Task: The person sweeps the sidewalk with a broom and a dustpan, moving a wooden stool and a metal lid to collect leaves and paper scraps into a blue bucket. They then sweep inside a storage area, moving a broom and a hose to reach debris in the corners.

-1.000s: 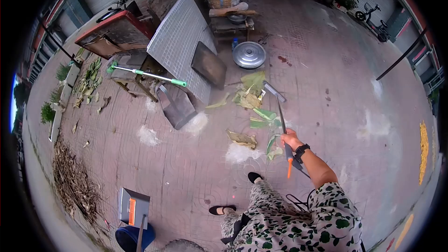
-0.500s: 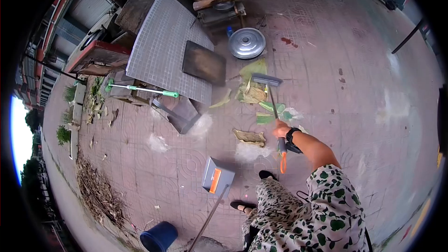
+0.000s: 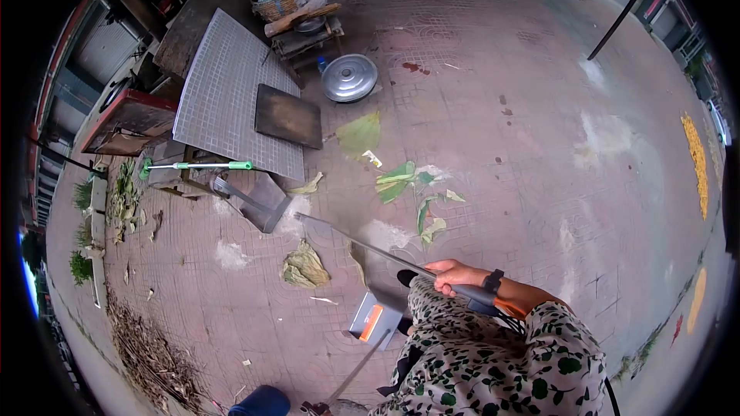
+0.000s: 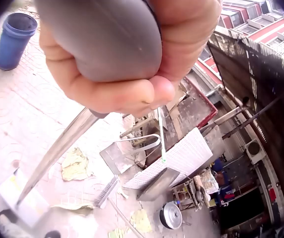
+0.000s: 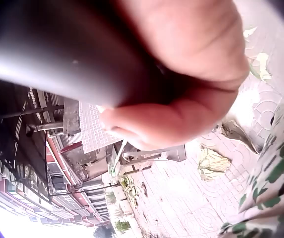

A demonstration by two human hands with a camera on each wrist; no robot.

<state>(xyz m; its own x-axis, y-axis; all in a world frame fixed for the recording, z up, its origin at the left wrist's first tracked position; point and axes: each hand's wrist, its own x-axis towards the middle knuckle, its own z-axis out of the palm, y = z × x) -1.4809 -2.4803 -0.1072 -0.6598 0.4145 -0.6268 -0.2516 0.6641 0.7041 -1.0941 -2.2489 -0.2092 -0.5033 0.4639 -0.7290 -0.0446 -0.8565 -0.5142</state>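
My right hand grips the broom by its grey handle, its shaft slanting left across the paving. In the left wrist view the broom's bristled head is close to the ground. My left hand is wrapped round the grip of a long-handled dustpan; in the head view that hand is at the bottom edge, mostly out of sight. The grey pan with its orange panel lies by my feet. A crumpled dry leaf is left of it, and a curled one just above it.
Green leaves and a pale leaf lie farther out. A second metal dustpan, a leaning grid panel and a lidded pot stand ahead. The blue bucket and dry stalks are at lower left.
The broom has swung from the far leaves back leftward and nearer to me. A dry leaf now lies farther left. The dustpan has come from beside the bucket to my feet.
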